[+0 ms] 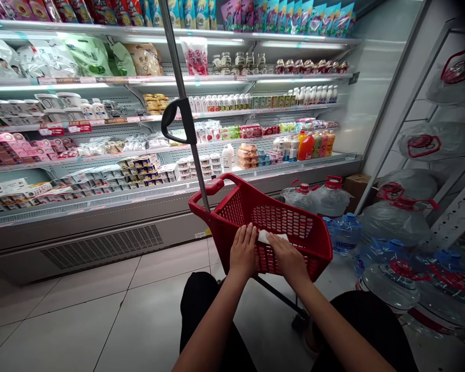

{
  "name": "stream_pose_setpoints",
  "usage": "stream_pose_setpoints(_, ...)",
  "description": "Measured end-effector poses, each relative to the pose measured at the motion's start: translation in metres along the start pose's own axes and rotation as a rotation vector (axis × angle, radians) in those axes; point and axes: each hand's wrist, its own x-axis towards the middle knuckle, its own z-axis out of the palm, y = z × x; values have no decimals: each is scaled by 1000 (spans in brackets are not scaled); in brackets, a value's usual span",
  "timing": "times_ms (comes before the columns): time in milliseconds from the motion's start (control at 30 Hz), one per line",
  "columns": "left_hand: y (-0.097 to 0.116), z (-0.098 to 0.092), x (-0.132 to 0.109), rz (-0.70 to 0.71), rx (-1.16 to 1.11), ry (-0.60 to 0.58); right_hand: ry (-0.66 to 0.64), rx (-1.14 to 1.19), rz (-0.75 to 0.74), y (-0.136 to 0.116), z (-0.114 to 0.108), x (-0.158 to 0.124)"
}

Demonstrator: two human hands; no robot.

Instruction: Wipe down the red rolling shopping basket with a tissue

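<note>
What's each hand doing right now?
Left hand: open, fingers extended, resting on the near rim of the red basket.
Right hand: over the white cloth at that rim; whether gripping it can't be told.

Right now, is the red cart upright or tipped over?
Upright: the red cart has its opening facing up, its metal pole rising above it and a black wheel beneath.

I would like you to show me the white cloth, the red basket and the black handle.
White cloth [262,236]: head view, on its left visible end.
Red basket [282,219]: head view, on its perforated far wall.
Black handle [187,122]: head view, on its straight side.
</note>
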Motion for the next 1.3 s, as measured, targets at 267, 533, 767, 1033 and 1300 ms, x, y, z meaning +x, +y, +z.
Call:
stream_pose_setpoints(267,-1,2,-2,6,-8,22,28,46,-119,19,-16,-25)
stream_pose_setpoints(533,2,1,1,-10,-10,2,45,6,33,43,-32,-60)
stream_pose_setpoints(767,2,2,1,-13,28,21,45,108,-32,-16,8,20)
stream_pose_setpoints(1033,0,1,-2,4,-8,18,7,98,6,42,-22,-37)
stream_pose_setpoints(1300,2,5,0,-12,-23,10,12,-7,158,71,-28,-68)
